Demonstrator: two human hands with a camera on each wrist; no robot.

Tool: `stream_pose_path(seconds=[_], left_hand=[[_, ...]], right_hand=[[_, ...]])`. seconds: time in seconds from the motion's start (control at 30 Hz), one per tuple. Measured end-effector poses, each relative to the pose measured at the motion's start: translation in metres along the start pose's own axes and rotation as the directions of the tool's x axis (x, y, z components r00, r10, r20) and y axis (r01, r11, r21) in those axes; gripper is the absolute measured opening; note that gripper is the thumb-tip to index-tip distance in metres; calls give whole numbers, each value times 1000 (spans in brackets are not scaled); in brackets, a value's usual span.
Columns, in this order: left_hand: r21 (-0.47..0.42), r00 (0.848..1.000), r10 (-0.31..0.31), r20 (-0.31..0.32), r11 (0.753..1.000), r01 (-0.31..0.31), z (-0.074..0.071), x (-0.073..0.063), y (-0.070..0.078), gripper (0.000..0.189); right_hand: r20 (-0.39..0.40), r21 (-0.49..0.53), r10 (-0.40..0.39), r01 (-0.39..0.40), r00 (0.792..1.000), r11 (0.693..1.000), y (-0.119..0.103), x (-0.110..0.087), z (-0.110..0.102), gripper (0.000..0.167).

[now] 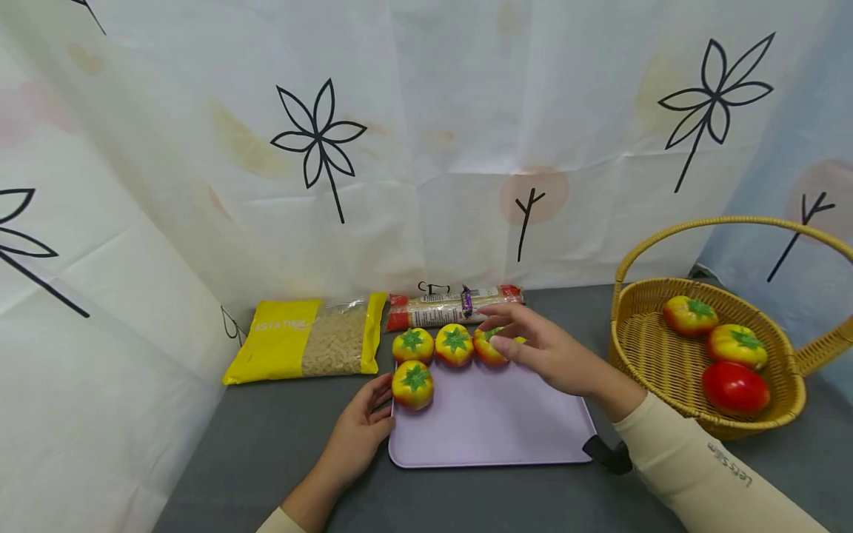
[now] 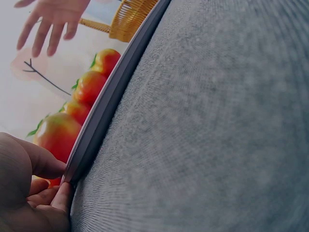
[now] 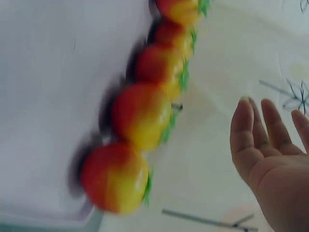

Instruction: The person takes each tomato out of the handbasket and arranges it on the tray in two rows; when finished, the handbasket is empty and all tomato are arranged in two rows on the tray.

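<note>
1. Five round, yellow-and-red tomatoes with green leafy tops (image 1: pixel 455 346) on a flat lilac rectangular tray (image 1: pixel 493 437), between and ahead of the hands: four along the back, one in front, just beside the left hand (image 1: pixel 356 429).
2. With left hand, fingers bent, seemingly pinching the rim of the tray nearest it.
3. With right hand (image 1: pixel 540 348), hovering above the back row, fingers loosely spread, holding nothing.
4. Apparently at the placing step, second row barely begun; likely calls next for reaching rightward of the right hand, into the golden woven basket (image 1: pixel 645 340).
5. Only from the right wrist: all five in file, none hidden by fingers. Only from the head: the basket's load, including a glossy red oval fruit (image 1: pixel 735 388).
</note>
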State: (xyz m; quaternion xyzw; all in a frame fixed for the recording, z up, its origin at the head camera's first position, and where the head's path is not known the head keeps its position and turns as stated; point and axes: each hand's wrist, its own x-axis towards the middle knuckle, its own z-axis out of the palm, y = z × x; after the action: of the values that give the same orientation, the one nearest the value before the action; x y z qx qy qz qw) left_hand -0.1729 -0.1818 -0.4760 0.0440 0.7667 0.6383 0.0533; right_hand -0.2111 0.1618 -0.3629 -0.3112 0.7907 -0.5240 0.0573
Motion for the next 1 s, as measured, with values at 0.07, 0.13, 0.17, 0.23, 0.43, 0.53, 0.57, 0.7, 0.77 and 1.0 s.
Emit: stream_pose_path(seconds=[0.07, 0.13, 0.17, 0.23, 0.43, 0.53, 0.57, 0.7, 0.77, 1.0], left_hand=[[2, 1000, 3, 1, 1000, -3, 0, 0, 0, 68], [2, 1000, 9, 1, 1000, -9, 0, 0, 0, 68], [1, 1000, 10, 1, 1000, -10, 0, 0, 0, 68], [-3, 1000, 11, 4, 1000, -11, 0, 0, 0, 69], [-1, 1000, 2, 5, 1000, -2, 1, 1, 0, 68], [3, 1000, 8, 5, 1000, -8, 1, 1, -1, 68], [4, 1000, 12, 6, 1000, -12, 0, 1, -1, 68], [0, 1000, 21, 11, 1000, -21, 0, 1, -2, 68], [-3, 1000, 24, 13, 1000, -24, -1, 1, -2, 68], [9, 1000, 11, 8, 1000, -11, 0, 1, -1, 68]], right_hand=[[1, 33, -14, 14, 1000, 999, 1, -3, -13, 50], [17, 91, -14, 13, 1000, 996, 4, -6, -25, 49], [26, 118, -6, 3, 1000, 993, 5, -8, -31, 49], [48, 168, -5, -4, 999, 986, 8, -13, -44, 51], [122, 276, -45, 10, 991, 961, 21, -35, -87, 64], [148, 304, -81, 33, 986, 952, 29, -47, -109, 68], [150, 313, -92, 41, 984, 949, 31, -51, -115, 69], [131, 339, -109, 59, 985, 939, 40, -65, -140, 68], [122, 357, -121, 71, 985, 932, 44, -70, -150, 68], [77, 375, -122, 85, 989, 923, 48, -80, -176, 67]])
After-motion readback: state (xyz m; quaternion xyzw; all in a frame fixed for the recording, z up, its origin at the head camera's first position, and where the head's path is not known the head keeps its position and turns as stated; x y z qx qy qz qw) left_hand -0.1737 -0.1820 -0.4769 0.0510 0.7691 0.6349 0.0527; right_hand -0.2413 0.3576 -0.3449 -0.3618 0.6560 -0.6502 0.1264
